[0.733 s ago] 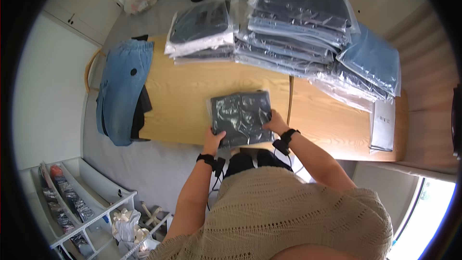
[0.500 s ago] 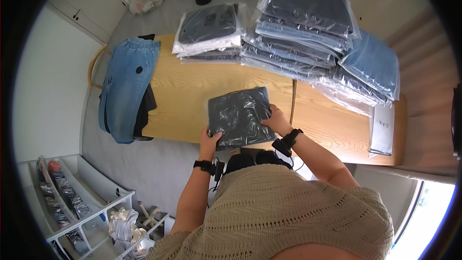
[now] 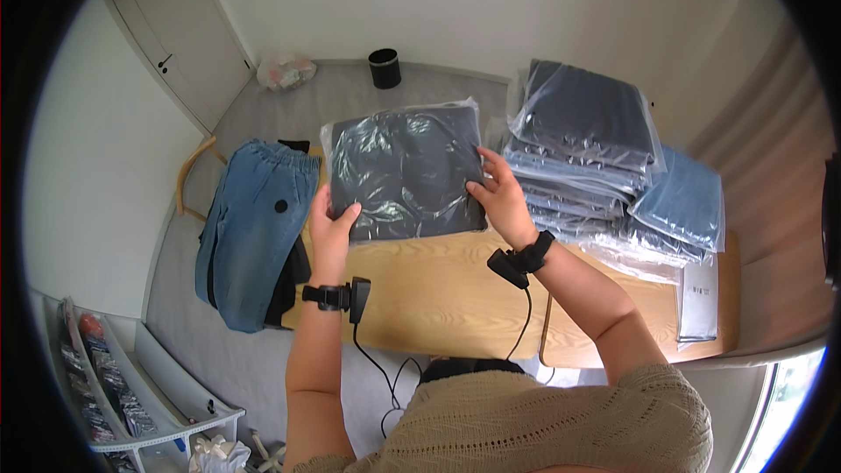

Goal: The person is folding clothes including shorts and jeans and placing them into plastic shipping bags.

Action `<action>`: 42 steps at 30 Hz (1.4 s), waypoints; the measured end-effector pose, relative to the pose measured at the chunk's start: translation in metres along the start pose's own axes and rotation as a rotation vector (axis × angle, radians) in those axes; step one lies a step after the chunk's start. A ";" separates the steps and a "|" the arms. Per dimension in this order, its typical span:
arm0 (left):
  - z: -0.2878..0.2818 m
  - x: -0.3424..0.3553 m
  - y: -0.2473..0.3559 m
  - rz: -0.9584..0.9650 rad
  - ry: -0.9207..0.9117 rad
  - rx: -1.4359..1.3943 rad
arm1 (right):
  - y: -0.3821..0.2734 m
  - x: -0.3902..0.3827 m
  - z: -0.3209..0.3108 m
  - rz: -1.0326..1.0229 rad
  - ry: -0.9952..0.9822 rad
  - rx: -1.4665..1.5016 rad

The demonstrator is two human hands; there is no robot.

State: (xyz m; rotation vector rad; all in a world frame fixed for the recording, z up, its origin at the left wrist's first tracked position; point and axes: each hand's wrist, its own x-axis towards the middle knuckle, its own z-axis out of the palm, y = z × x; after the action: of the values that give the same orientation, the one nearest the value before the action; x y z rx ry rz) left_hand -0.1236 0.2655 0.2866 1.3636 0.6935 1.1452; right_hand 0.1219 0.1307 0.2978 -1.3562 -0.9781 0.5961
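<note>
A folded dark garment in a clear plastic bag is held up over the wooden table. My left hand grips its lower left edge, thumb on the front face. On the right edge, my right hand pinches it between thumb and fingers. Just right of it rises a tall stack of bagged folded garments, mostly dark and blue. The held bag hides the back left of the table.
Blue jeans lie over the table's left end beside a wooden chair. Bagged blue garments and a flat plastic package are at the right. A black bin stands on the floor behind; a divided shelf unit is lower left.
Both hands have lifted the bagged garment away from the near table edge, forward and up. The head view has tilted up, showing more wall and floor behind.
</note>
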 end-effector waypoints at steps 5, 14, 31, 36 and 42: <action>0.027 0.108 -0.004 -0.018 -0.076 -0.025 | -0.001 0.079 -0.004 -0.005 0.113 0.161; 0.025 0.178 -0.127 -0.227 -0.177 0.384 | 0.088 0.106 -0.006 0.274 0.165 -0.473; -0.004 0.145 -0.128 -0.125 0.002 0.198 | 0.061 0.040 0.002 -0.391 0.179 -0.996; -0.172 0.067 -0.173 -0.160 0.227 1.113 | 0.037 -0.039 -0.014 -0.150 0.039 -0.855; -0.248 -0.025 -0.170 -0.555 0.320 1.658 | 0.049 -0.119 -0.040 0.152 0.037 -0.811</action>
State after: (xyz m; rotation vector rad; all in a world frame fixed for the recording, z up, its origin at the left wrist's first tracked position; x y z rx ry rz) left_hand -0.3211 0.3649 0.0812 2.0021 2.3686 0.1099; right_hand 0.1048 0.0180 0.2250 -2.1618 -1.1459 0.2768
